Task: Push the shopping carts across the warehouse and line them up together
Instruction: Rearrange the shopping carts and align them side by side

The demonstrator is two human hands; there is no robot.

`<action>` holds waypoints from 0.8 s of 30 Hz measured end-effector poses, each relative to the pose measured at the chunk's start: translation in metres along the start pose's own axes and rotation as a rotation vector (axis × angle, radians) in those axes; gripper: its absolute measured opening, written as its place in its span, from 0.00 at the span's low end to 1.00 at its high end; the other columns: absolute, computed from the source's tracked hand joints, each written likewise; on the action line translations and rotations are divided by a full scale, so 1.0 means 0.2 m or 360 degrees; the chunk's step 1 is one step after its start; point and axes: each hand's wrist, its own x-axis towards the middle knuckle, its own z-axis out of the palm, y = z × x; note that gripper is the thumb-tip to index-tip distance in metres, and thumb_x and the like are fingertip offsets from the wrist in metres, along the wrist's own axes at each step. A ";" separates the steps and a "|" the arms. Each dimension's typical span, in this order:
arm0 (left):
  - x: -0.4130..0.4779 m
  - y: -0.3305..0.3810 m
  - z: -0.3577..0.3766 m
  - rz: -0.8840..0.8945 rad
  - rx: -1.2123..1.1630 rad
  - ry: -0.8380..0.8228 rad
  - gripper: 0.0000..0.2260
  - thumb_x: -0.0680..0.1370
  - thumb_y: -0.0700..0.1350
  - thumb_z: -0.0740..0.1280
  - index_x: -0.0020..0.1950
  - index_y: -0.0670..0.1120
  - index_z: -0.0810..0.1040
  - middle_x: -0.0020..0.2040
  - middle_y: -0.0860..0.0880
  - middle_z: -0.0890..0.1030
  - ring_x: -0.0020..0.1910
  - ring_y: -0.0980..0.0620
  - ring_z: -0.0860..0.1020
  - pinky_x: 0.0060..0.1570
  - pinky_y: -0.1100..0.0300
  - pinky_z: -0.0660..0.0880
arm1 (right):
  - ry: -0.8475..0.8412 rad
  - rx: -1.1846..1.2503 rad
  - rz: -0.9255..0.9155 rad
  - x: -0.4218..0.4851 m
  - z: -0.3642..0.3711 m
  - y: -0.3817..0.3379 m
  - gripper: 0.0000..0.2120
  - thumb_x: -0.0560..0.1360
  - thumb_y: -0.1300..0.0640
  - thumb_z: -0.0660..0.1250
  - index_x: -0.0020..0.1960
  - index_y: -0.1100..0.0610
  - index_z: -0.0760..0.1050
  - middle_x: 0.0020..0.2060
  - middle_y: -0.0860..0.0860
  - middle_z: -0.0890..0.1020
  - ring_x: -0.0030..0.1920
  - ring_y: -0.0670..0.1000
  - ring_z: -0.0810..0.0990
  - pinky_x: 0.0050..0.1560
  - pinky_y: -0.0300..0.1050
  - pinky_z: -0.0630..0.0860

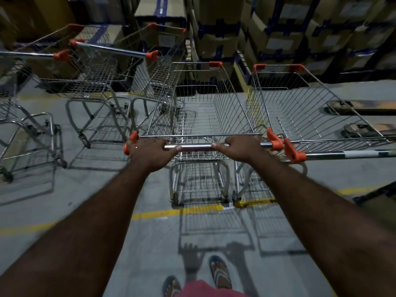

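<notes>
Both hands are on the handle [194, 146] of the middle cart [203, 108]. The left hand [147, 151] wraps the bar beside its orange end cap, and the right hand [237, 147] wraps it toward the other end. The fingers of both are clenched round the bar. The cart faces the stacked boxes [214, 39], with its rear wheels about on the yellow line [171, 212]. The right cart [310, 116] stands just beside it and parallel, its handle a shade nearer the person. The orange caps are close; cannot tell if they touch. These two read as a pair, nearly squared. On the left, two carts [96, 82] stand nearer the boxes, skewed to the pair and not in its row. The far-left cart [19, 116] is cut by the frame edge, well apart and turned another way. Judgement: the task is partway done, with one pair about lined up. The held cart likely needs a small nudge to level the handles. At least three carts are left to bring alongside. Sandalled feet [220, 273] stand behind the line.
</notes>
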 end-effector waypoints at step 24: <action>-0.04 -0.04 0.05 -0.0010 -0.0029 0.0044 0.39 0.71 0.80 0.42 0.57 0.55 0.79 0.59 0.48 0.81 0.65 0.45 0.75 0.72 0.37 0.51 | 0.0027 0.0082 0.0036 -0.10 0.02 -0.04 0.40 0.75 0.23 0.47 0.68 0.51 0.77 0.62 0.53 0.81 0.64 0.57 0.77 0.68 0.61 0.63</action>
